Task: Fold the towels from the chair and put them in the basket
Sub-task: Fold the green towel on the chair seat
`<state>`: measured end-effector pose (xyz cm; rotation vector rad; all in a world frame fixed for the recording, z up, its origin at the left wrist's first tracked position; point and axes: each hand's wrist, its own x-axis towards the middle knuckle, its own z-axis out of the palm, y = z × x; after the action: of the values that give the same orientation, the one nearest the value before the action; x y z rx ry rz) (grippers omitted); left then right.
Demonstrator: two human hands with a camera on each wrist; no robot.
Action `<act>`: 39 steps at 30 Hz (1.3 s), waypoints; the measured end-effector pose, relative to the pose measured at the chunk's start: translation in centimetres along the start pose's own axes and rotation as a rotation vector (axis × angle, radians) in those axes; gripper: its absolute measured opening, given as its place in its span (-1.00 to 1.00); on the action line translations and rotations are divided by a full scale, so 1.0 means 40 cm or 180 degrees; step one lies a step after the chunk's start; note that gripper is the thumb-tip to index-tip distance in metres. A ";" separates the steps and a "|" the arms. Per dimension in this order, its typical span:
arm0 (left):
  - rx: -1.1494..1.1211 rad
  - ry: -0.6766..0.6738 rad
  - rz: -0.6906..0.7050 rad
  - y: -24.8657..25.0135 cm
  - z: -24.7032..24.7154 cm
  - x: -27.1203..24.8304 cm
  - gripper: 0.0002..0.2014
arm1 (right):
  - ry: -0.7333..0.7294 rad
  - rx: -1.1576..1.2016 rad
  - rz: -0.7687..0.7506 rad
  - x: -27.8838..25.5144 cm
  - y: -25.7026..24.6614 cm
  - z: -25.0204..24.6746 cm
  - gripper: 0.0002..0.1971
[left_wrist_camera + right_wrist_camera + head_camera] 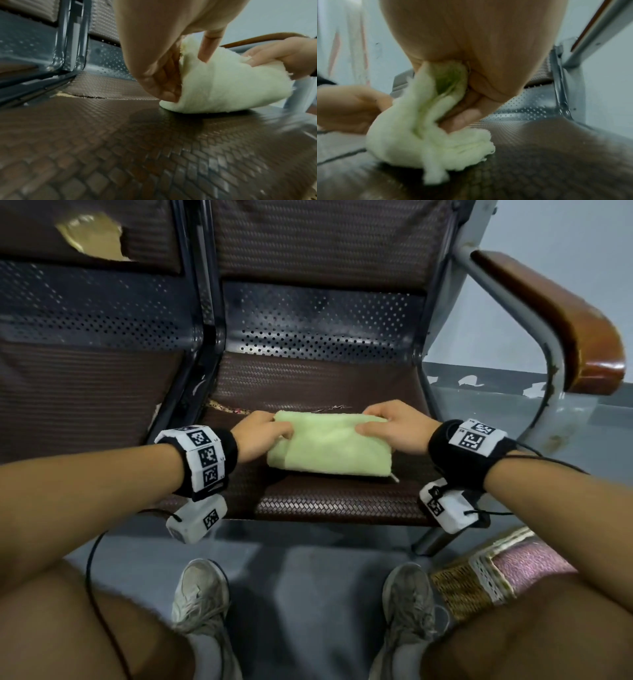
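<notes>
A pale green towel [329,445], folded into a thick rectangle, lies on the brown woven seat of the chair [335,501]. My left hand [262,436] grips its left end, thumb on top and fingers curled underneath. My right hand [394,428] grips the right end the same way. In the left wrist view the towel [223,86] bulges up between my left hand [164,81] and the other hand. In the right wrist view my right hand [471,105] pinches the bunched layers of the towel [426,142]. The basket [496,573], woven with pink cloth inside, stands on the floor at lower right.
The chair has a perforated metal back [318,320] and a brown wooden armrest [561,316] on the right. A second seat [78,392] adjoins on the left. My knees and shoes [200,594] are in front on the grey floor.
</notes>
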<state>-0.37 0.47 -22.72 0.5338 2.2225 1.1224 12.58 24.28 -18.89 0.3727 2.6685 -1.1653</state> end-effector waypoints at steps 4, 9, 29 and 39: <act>0.0487 0.0210 -0.0265 -0.026 0.013 0.024 -0.66 | 0.0049 -0.0115 0.0305 0.018 0.025 0.025 -0.78; 0.0544 0.0209 -0.0937 -0.024 0.033 0.037 -0.16 | 0.0542 -0.0895 0.0398 0.037 0.032 0.041 -0.68; -0.1273 -0.0901 0.0696 0.377 0.150 -0.092 -0.29 | 0.1184 0.1935 -0.0113 -0.212 -0.047 -0.173 -0.60; -0.0581 -0.2352 0.0807 0.534 0.598 -0.163 -0.62 | 0.2269 0.2246 0.1002 -0.652 0.225 -0.267 -0.66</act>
<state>22.14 22.76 -14.39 0.9833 1.4301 1.0148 39.15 34.27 -10.51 1.5000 2.4099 -2.1290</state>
